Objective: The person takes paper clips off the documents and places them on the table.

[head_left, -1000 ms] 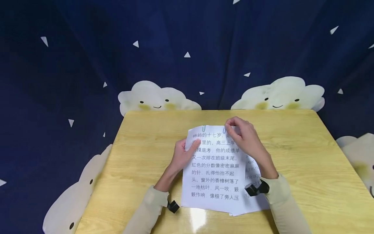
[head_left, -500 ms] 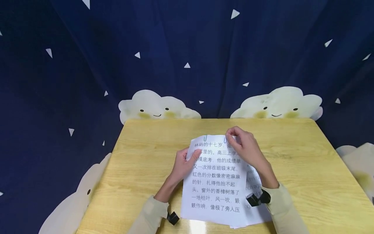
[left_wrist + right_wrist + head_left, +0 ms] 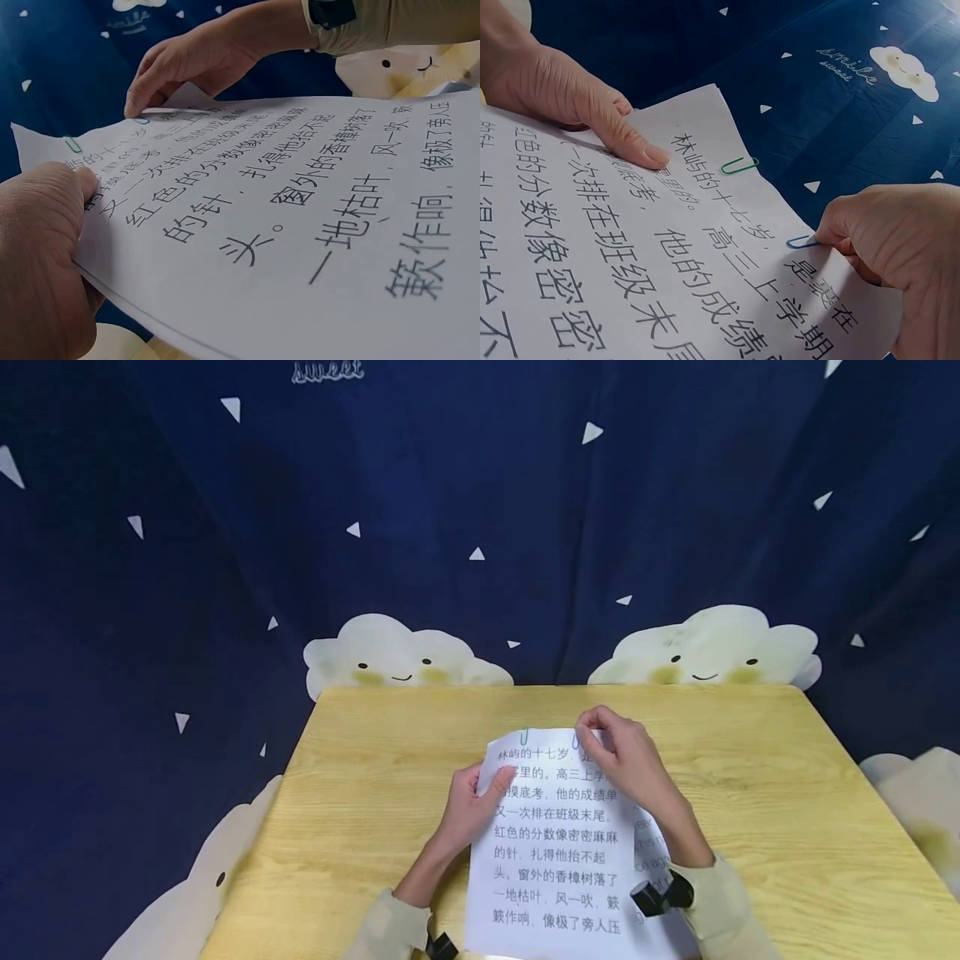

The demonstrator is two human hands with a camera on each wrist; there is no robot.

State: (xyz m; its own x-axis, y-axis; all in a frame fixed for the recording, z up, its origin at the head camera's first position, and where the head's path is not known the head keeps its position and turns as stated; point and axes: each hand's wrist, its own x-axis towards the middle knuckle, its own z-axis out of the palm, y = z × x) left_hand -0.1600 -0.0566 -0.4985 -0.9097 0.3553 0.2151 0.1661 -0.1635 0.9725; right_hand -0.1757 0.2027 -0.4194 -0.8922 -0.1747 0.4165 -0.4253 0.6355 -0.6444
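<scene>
In the head view a white printed sheet [image 3: 555,860] with Chinese text is held up above the table, several lines facing me. Behind its right side shows another sheet [image 3: 664,933] with English letters. My left hand [image 3: 471,802] grips the left edge, thumb on the front and fingers behind. A green paper clip [image 3: 739,166] sits on the top edge, nearer that hand. Further right along this edge is a blue paper clip [image 3: 802,241], its outer end pinched between the thumb and finger of my right hand [image 3: 628,758]. The sheet's top right corner is partly hidden by that hand.
A wood-grain table [image 3: 375,752] extends on both sides of the sheets. Past its far edge hangs a dark blue curtain [image 3: 420,510] with white triangles and cloud faces. Black straps with small boxes sit at both wrists.
The head view has tilted upward, so table, sheets and hands appear lower in it. Both hands keep their hold, with the right thumb and finger still at the blue paper clip.
</scene>
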